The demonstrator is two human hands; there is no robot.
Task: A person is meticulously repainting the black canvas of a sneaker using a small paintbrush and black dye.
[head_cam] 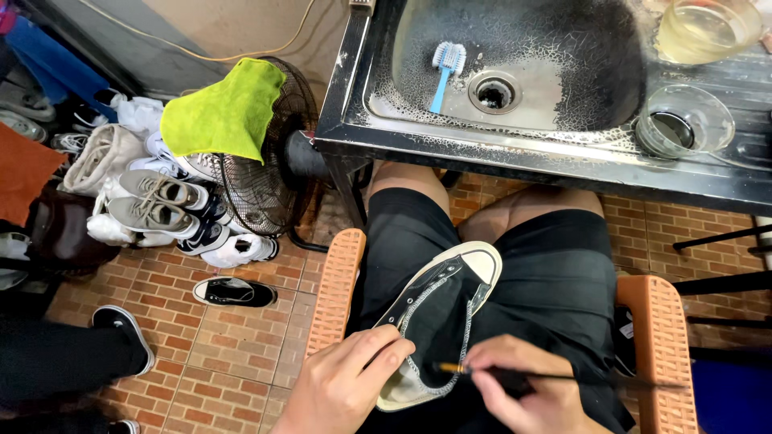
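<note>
A black canvas sneaker (441, 309) with a white toe cap and no laces lies on my lap, toe pointing toward the sink. My left hand (342, 384) grips its heel and side. My right hand (527, 390) holds a thin dark brush (515, 374) with a yellowish tip at the sneaker's opening edge. I sit in an orange woven chair (336, 289), wearing black shorts.
A wet steel sink (515, 80) holds a blue toothbrush (445, 72). Two glass bowls (683, 120) stand at its right. A floor fan (269, 153) draped with a green cloth (225, 108) stands left, beside a pile of shoes (161, 209). Another black sneaker (235, 292) lies on the tiles.
</note>
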